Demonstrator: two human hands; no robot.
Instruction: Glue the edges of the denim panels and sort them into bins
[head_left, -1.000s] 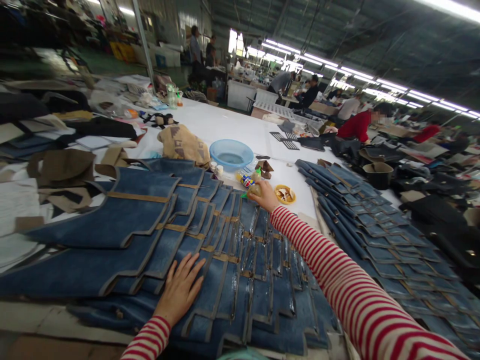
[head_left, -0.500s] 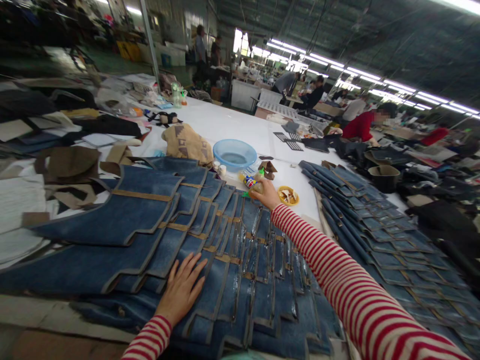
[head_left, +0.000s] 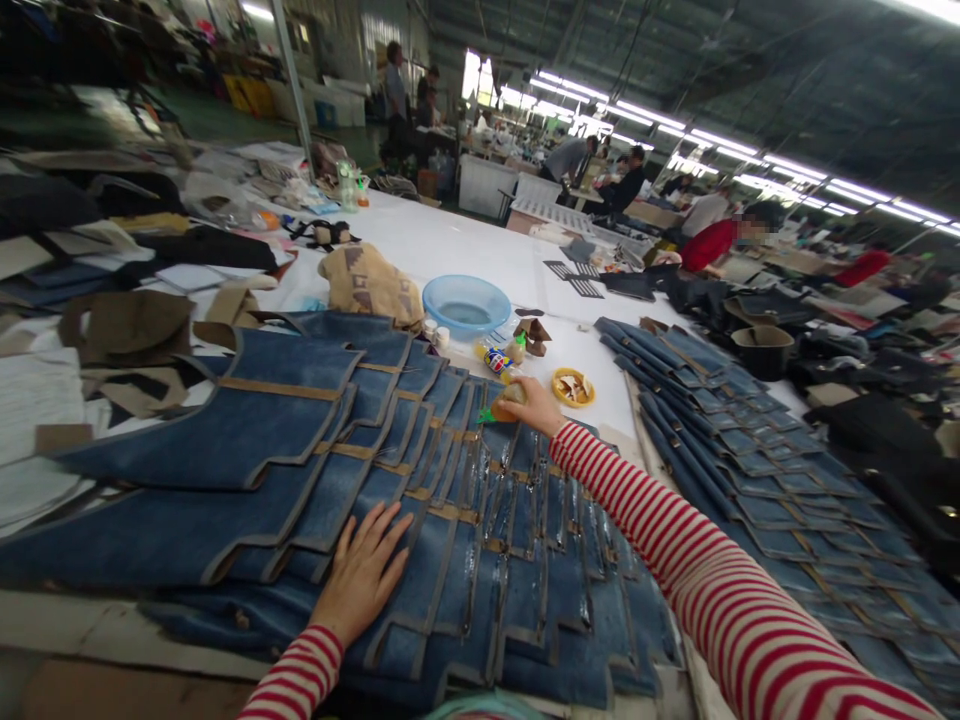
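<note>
1 btl [head_left: 505, 407] in R hand [head_left: 537, 406] | L hand [head_left: 361, 578] on blue pcs [head_left: 281, 425]

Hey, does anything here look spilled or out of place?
Possibly: glossy, wet-looking streaks mark the blue pieces near the tilted bottle in the right hand, while those farther left look matte. Whether they're spilled, I can't tell.

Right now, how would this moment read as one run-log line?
left hand: spread on blue panels | right hand: holds green-tipped squeeze bottle, tilted over panels | nearby: blue basin, yellow dish
</note>
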